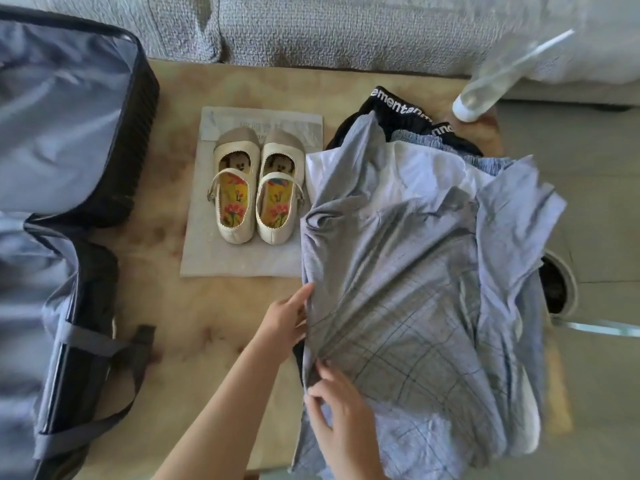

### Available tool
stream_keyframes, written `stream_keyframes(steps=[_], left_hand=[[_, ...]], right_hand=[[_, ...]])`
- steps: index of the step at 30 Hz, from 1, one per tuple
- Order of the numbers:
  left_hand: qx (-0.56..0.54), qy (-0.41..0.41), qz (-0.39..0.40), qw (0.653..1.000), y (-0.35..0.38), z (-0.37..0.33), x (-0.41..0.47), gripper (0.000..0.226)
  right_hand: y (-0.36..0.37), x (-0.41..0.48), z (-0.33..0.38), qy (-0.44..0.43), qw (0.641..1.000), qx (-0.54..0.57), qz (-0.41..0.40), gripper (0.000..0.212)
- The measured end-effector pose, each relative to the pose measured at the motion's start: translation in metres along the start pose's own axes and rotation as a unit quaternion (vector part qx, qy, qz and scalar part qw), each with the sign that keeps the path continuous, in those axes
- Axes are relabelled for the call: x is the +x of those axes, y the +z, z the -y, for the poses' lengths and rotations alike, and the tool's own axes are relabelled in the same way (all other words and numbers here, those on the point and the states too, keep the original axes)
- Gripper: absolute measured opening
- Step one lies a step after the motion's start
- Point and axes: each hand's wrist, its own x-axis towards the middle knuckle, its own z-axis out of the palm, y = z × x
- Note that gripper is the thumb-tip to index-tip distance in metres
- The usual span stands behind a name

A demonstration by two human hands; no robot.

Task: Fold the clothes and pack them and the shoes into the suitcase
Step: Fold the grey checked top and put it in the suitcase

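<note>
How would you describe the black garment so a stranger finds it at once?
On the table before the sofa, a pile of clothes lies right of the shoes. The black garment sticks out at the pile's far edge. Unlike the pale blue pieces, it has a white-lettered band.

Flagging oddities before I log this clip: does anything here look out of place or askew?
The clothes lie in a crumpled heap that spills over the right edge of the table. A clear bottle at the far right corner looks tipped, white cap down. The shoes sit neatly paired.
</note>
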Motion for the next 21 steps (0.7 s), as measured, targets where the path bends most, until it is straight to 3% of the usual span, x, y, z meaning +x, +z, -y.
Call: stream_keyframes(steps=[6, 9, 11, 13, 15, 18, 19, 21], left_hand=[[-0.065, 0.004, 0.080, 0.995, 0.010, -0.010, 0.002, 0.034], [-0.062, 0.071, 0.051, 0.994, 0.004, 0.001, -0.005, 0.022], [0.012, 0.124, -0.011, 0.992, -0.002, 0.010, -0.008, 0.015], [0.089, 0.142, -0.048, 0.985, -0.007, 0.020, -0.006, 0.019], [0.168, 0.133, -0.046, 0.976, -0.008, 0.031, -0.011, 0.022], [0.298, 0.089, 0.017, 0.950, -0.007, 0.052, -0.024, 0.021], [0.316, 0.082, 0.033, 0.945, -0.007, 0.057, -0.027, 0.021], [0.310, 0.085, 0.047, 0.946, -0.009, 0.061, -0.029, 0.019]], right_hand=[[-0.016, -0.008, -0.008, -0.012, 0.995, 0.027, 0.096, 0.009], [-0.039, 0.020, -0.012, 0.071, 0.983, 0.080, 0.149, 0.015], [-0.057, 0.059, -0.013, 0.110, 0.986, 0.100, 0.078, 0.026], [-0.071, 0.108, -0.013, 0.129, 0.984, 0.120, -0.016, 0.023], [-0.078, 0.157, -0.008, 0.150, 0.978, 0.141, -0.032, 0.038], [-0.067, 0.209, 0.000, 0.187, 0.978, 0.045, 0.082, 0.072], [-0.058, 0.216, -0.001, 0.192, 0.974, -0.015, 0.118, 0.073], [-0.038, 0.210, -0.006, 0.193, 0.964, -0.109, 0.145, 0.050]])
